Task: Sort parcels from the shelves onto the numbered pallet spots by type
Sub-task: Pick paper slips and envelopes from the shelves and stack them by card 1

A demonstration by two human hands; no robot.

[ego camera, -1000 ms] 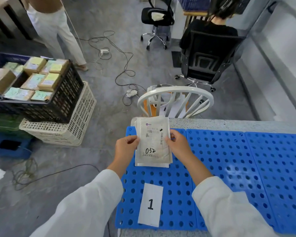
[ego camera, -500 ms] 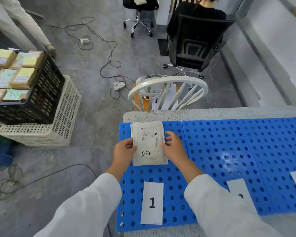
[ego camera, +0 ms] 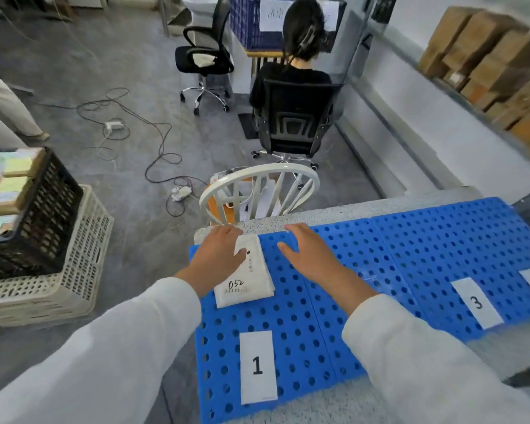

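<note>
The parcel (ego camera: 248,281), a flat white mailer marked 032, lay on the blue pallet (ego camera: 410,255) at centre-left of the frame, above label 1 (ego camera: 257,366) and apart from it. Its far end was hidden under the left hand (ego camera: 218,258), so how near it reached to the pallet's far edge could not be told.

The left hand lay flat on the parcel with fingers straight, pressing or resting on it. The right hand (ego camera: 309,255) was spread, palm down, over the pallet just beside the parcel, apparently not touching it.

The main risk seemed to be drag. If the left palm came away sideways, the light, slick mailer could slide with it toward the pallet's left or far edge and drop to the floor. A nudge rightward could leave it astride the seam, away from label 1 and toward label 3 (ego camera: 476,302), muddling the sort.
</note>
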